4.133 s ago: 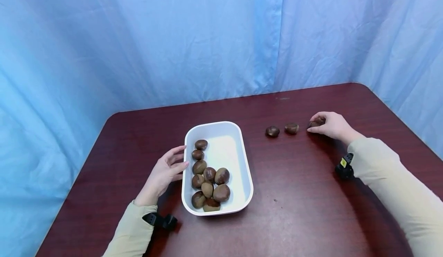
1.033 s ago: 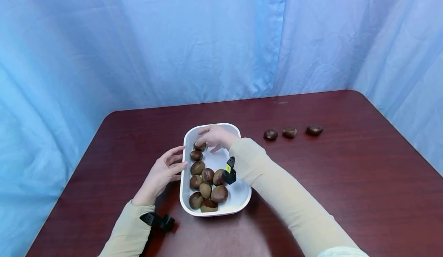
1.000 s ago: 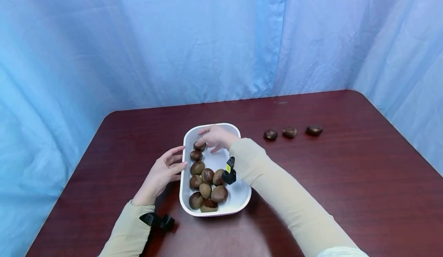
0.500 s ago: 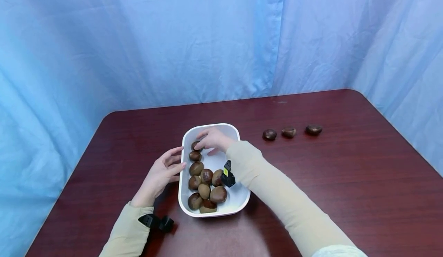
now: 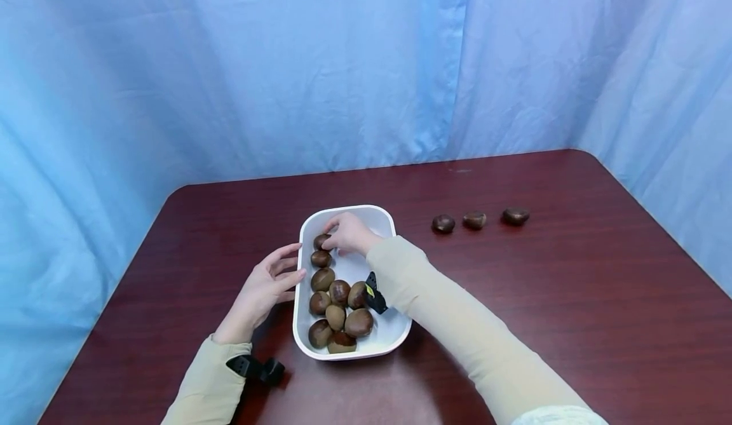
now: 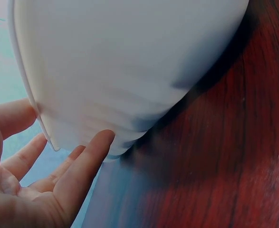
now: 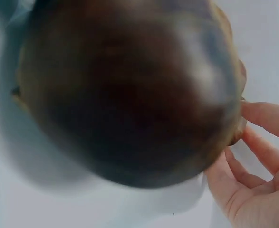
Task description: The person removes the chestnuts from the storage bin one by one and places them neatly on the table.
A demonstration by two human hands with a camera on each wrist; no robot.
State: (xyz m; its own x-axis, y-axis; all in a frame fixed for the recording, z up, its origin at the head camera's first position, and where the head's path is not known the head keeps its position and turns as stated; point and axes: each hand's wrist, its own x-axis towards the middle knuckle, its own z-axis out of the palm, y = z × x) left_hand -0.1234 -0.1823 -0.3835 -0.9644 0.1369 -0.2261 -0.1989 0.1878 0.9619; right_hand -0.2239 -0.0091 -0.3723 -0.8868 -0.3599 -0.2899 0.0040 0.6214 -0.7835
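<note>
Chestnuts lie along the left side of a white tray [image 5: 400, 323]. My left hand [image 5: 260, 288] rests its extended fingertips against the tray's left wall and rim; in the left wrist view its fingers [image 6: 82, 171] touch the outer wall. Inside the tray, my right hand [image 5: 349, 234] reaches to the far left corner and pinches the farthest chestnut [image 5: 321, 242] between thumb and fingertips. A big, blurred chestnut [image 7: 129, 95] fills most of the right wrist view, with the right hand [image 7: 260, 190] behind it at the right, its fingertips around a partly hidden chestnut.
Three chestnuts stand in a loose row on the dark red table [image 5: 572, 285]: a left one [image 5: 443, 223], a middle one [image 5: 474, 220] and a right one [image 5: 515, 216]. Blue curtains [image 5: 320, 75] hang behind and at both sides of the table.
My right hand has left a chestnut at the right end of the row and moved left into the tray. Over the last second its thumb and fingers have closed around the farthest chestnut. The left hand stays put.
</note>
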